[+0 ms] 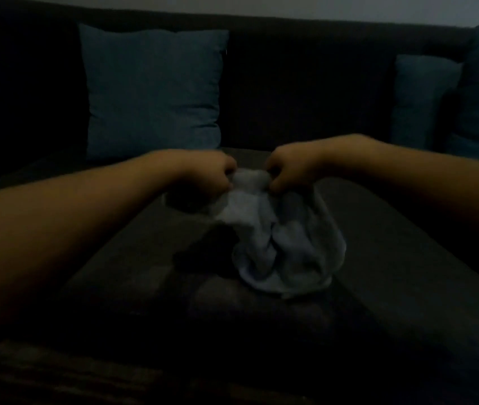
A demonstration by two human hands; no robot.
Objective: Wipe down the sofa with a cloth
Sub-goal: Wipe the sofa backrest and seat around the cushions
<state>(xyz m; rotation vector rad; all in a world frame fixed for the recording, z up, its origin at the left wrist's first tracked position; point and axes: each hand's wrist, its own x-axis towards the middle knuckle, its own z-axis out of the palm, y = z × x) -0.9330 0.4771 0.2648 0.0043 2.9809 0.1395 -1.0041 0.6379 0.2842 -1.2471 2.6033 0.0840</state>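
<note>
both hands pinch pale cloth [279, 238] — bunched, on dark sofa [133, 258]

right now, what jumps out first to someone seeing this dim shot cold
The pale cloth stands out most, bunched at centre, its lower folds resting on the dark sofa seat. The left hand and right hand each pinch its top edge, close together. Behind, a teal cushion leans on the backrest at left.
</note>
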